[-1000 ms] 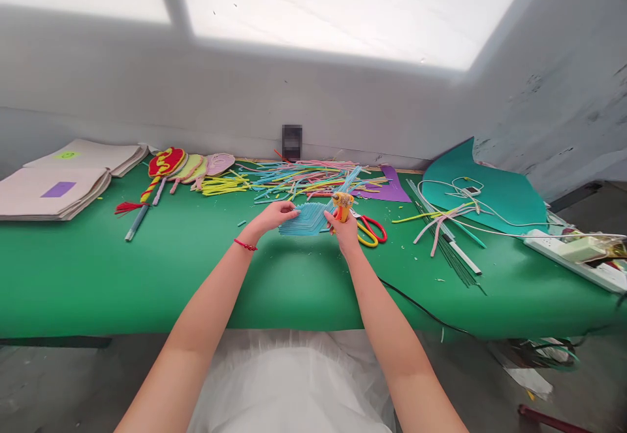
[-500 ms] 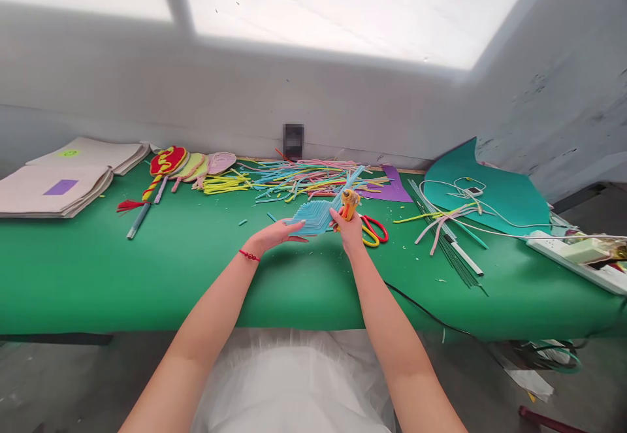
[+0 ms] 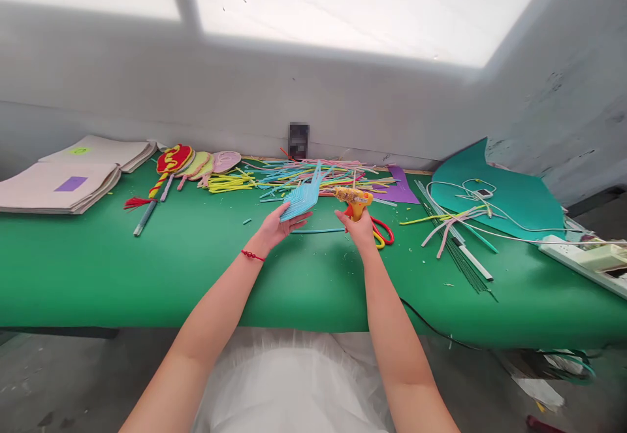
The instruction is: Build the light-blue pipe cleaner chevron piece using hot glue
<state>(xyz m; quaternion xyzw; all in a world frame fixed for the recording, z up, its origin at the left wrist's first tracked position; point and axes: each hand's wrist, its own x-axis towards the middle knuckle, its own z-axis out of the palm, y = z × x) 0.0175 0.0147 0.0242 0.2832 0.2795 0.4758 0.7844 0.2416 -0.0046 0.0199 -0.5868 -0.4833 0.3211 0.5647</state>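
A light-blue piece made of rows of bent pipe cleaners (image 3: 302, 199) rests in my left hand (image 3: 275, 227), thumb on top and fingers beneath. My right hand (image 3: 360, 226) is wrapped round the handle of a yellow glue gun (image 3: 354, 199), whose nozzle points left towards the blue piece without touching it. A single blue pipe cleaner (image 3: 318, 230) lies on the green table (image 3: 304, 283) between my hands. Scissors with red and yellow handles (image 3: 385, 232) lie just right of my right hand, partly hidden by it.
Loose coloured pipe cleaners (image 3: 274, 175) lie along the back. Finished fan shapes (image 3: 175, 159) and paper stacks (image 3: 59, 185) are at left. On the right are a teal sheet (image 3: 494, 191), green wires (image 3: 460, 260), white cables and a power strip (image 3: 582, 263).
My right hand has moved right with the glue gun, away from the blue piece. The gun now points left, and the blue piece has shifted slightly left and turned in my left hand.
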